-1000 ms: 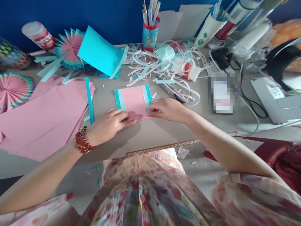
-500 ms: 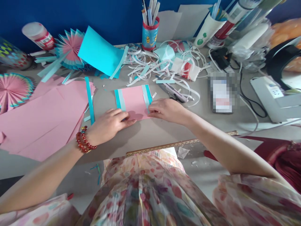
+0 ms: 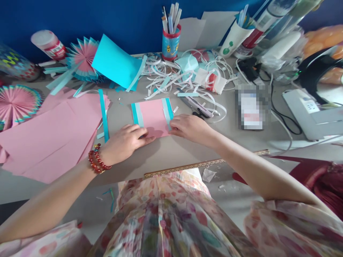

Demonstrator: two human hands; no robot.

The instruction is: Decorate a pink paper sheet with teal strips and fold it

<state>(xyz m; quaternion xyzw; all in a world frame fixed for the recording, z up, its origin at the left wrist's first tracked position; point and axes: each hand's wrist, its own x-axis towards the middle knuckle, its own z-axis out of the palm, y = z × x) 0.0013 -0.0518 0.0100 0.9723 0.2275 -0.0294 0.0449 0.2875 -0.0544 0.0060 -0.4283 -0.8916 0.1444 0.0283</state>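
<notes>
A pink sheet of paper (image 3: 152, 113) with bright blue and pale blue strips along its left and right sides lies flat on the table in front of me. My left hand (image 3: 128, 141), with a red bead bracelet (image 3: 96, 162) at the wrist, is closed on its lower left corner, thumb along the near edge. At the lower right corner my right hand (image 3: 187, 127) pinches the paper with bent fingers. The fingertips are partly hidden. Just beyond the right hand lie scissors (image 3: 197, 107).
Pink sheets (image 3: 53, 137) and a blue strip (image 3: 103, 116) lie to the left. Folded paper fans (image 3: 85, 59), a blue sheet (image 3: 115, 64), tangled paper strips (image 3: 160, 76) and a pen cup (image 3: 170, 44) stand behind. A phone (image 3: 251, 109) is on the right.
The view has shifted slightly. Both hands stay at the near corners of the pink paper, with no clear movement.
</notes>
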